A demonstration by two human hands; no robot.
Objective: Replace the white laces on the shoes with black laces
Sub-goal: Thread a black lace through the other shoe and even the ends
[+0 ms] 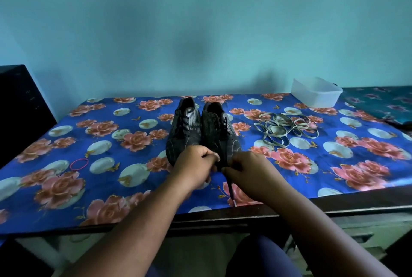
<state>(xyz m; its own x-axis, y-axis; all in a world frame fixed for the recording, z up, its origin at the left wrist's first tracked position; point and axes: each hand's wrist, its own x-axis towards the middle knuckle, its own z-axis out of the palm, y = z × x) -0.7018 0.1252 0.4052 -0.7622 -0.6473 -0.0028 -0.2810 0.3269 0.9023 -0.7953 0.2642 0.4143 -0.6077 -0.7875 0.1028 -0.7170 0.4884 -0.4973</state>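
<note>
Two dark striped shoes stand side by side in the middle of the table, toes toward me: the left shoe [184, 130] and the right shoe [219, 129], both threaded with black laces. My left hand [196, 166] and my right hand [247, 170] meet at the toe of the right shoe, each pinching the black lace [230, 192]. A loose end of the lace hangs down toward the table's front edge. The white laces [284, 129] lie in a loose tangle to the right of the shoes.
A floral blue cloth [89, 165] covers the table. A pink rubber band [79, 163] lies at the front left. A white plastic tub [316, 93] stands at the back right. A dark box [20, 107] stands at the left edge, a wall behind.
</note>
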